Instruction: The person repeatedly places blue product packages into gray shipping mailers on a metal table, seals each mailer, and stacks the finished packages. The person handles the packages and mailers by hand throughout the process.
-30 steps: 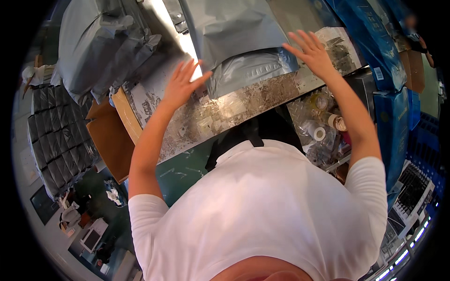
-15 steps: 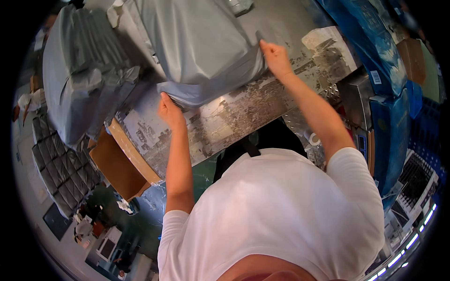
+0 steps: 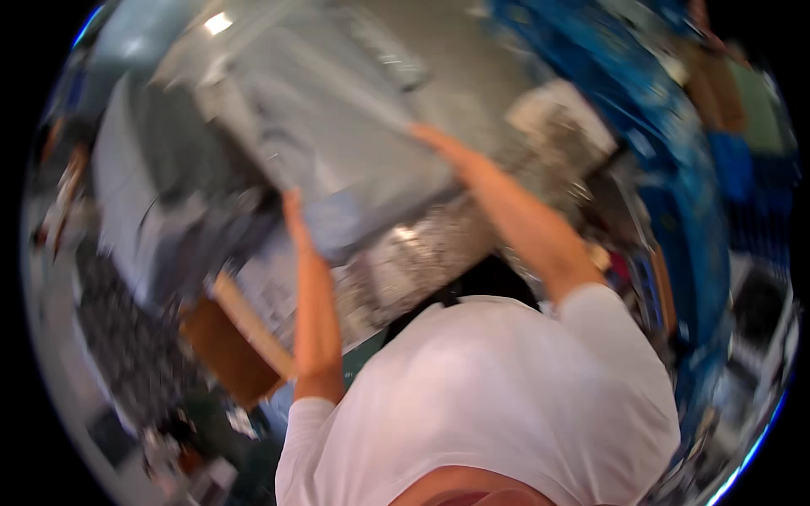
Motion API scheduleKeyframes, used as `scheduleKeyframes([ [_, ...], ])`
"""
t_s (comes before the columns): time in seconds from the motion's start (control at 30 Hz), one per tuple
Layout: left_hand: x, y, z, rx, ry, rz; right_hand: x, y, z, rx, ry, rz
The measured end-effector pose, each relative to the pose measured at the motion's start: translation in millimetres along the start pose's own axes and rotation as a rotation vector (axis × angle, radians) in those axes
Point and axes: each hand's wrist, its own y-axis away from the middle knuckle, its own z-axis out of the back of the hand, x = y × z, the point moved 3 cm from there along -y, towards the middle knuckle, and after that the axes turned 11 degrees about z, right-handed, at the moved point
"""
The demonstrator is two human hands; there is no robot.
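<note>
A large grey plastic bag, smooth and flat, lies on the worktable in front of me. My left hand is at its left side near the close corner, fingers stretched out along the edge. Across the bag's right side reaches my right hand, its fingers extended and touching the plastic. Motion blurs both hands, so single fingers are hard to make out. A pale bluish patch shows on the bag's near end between my forearms.
A pile of grey bags stands at the left, above an open cardboard box. The worn table edge runs in front of my body. Blue plastic-wrapped goods line the right. A crumpled pale sheet lies at the table's right.
Both hands have let go of the bag's near corners, which they pinched before. The right hand has moved inward onto the bag, the left along its left side. The view has shifted and blurred.
</note>
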Motion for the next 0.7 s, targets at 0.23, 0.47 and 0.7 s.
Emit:
scheduleKeyframes([
  [0.23,-88.0,146.2,-1.7,-0.046,-0.149,-0.369,126.8,103.4,-115.6,0.376,-0.207,0.421],
  [0.47,-308.9,205.8,140.9,-0.383,-0.362,-1.075,186.6,49.6,-374.0,0.321,0.207,0.940],
  [0.7,-405.9,137.5,360.8,-0.720,-0.606,-0.838,170.2,-6.2,-276.3,0.942,0.867,1.119],
])
